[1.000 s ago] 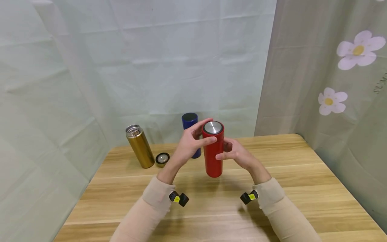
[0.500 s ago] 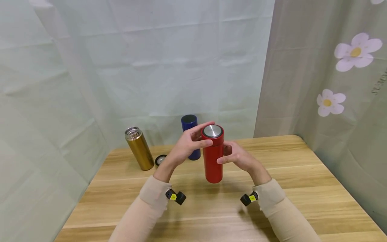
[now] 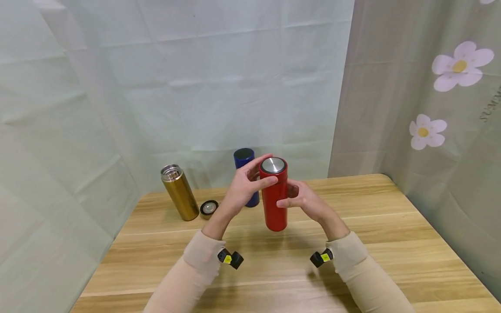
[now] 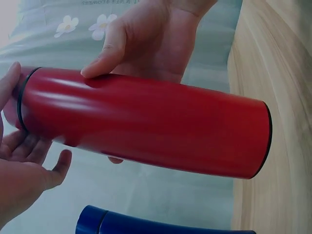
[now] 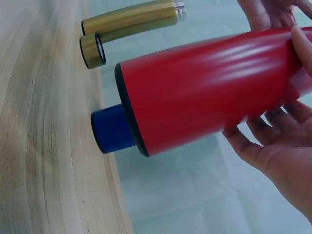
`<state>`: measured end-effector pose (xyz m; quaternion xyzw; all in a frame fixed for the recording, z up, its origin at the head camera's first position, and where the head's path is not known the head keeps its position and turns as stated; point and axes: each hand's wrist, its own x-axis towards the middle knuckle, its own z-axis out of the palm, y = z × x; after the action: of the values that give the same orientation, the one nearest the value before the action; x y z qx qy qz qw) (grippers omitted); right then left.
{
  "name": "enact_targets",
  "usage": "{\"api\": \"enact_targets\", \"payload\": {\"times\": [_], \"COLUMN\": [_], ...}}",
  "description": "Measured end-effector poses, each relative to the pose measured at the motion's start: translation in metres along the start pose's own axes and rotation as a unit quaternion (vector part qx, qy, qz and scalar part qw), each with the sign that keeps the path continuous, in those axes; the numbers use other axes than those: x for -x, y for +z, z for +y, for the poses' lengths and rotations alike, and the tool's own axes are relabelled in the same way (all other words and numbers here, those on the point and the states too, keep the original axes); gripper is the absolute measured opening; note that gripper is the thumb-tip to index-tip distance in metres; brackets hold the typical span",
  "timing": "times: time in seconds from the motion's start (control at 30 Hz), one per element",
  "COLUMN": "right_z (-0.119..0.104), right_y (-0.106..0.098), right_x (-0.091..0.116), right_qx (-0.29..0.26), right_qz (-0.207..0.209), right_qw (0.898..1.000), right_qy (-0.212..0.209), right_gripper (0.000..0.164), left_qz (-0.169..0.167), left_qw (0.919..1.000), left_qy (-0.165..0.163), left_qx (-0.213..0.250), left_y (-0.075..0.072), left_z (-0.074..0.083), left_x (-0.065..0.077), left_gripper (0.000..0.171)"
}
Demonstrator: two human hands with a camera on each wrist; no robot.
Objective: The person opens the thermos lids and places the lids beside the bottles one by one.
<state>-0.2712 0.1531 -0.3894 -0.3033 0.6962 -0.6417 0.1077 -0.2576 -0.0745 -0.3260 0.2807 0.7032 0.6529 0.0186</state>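
Upright between both hands is a red thermos (image 3: pixel 275 213) with a brushed steel disc on its lid. My left hand (image 3: pixel 242 188) grips it around the lid (image 3: pixel 273 166), thumb across the front. Lower down, the right hand (image 3: pixel 311 202) holds the body from the right side, its thumb on the front. In the right wrist view the dark base of the red thermos (image 5: pixel 195 92) hangs above the table. Behind the left hand stands a blue thermos (image 3: pixel 244 155), lidded and partly covered.
A gold thermos (image 3: pixel 181 195) without its lid stands at the back left of the wooden table (image 3: pixel 164 269). Beside it lies the gold lid (image 3: pixel 209 208), inner side up. Pale curtains (image 3: pixel 242 87) hang behind the table's far edge.
The red thermos dips slightly toward me, then rises again, with both hands staying on it. The left thumb slides a little along the lid and back. The other thermoses stay put.
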Motion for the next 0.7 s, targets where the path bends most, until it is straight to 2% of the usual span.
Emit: {"api": "enact_targets", "payload": {"times": [0.07,0.17,0.3,0.4,0.53,0.7], "right_z": [0.000,0.001,0.001,0.001,-0.002,-0.005], "right_y": [0.000,-0.002,-0.004,-0.004,-0.004,-0.001], "right_x": [0.000,0.000,0.001,0.001,0.002,0.002], "right_qx": [0.001,-0.003,-0.018,-0.031,-0.038,-0.021], "right_qz": [0.004,0.003,-0.017,-0.037,-0.043,-0.028], "right_qw": [1.000,1.000,1.000,0.999,0.998,0.999], "right_qy": [0.001,-0.005,-0.018,-0.022,-0.020,-0.015], "right_gripper": [0.059,0.058,0.055,0.055,0.056,0.057], "left_qz": [-0.004,-0.028,-0.069,-0.086,-0.084,-0.059], "left_qw": [1.0000,0.9996,0.9971,0.9959,0.9961,0.9979], "left_qy": [-0.002,0.000,0.003,0.003,0.004,0.003], "left_qx": [-0.002,0.009,0.030,0.030,0.028,0.028], "left_y": [0.000,-0.004,-0.009,-0.011,-0.011,-0.007], "left_z": [0.000,0.001,0.001,0.002,0.001,0.001], "left_x": [0.000,-0.001,-0.002,-0.002,-0.002,-0.001], "left_gripper": [0.064,0.067,0.070,0.071,0.072,0.073]}}
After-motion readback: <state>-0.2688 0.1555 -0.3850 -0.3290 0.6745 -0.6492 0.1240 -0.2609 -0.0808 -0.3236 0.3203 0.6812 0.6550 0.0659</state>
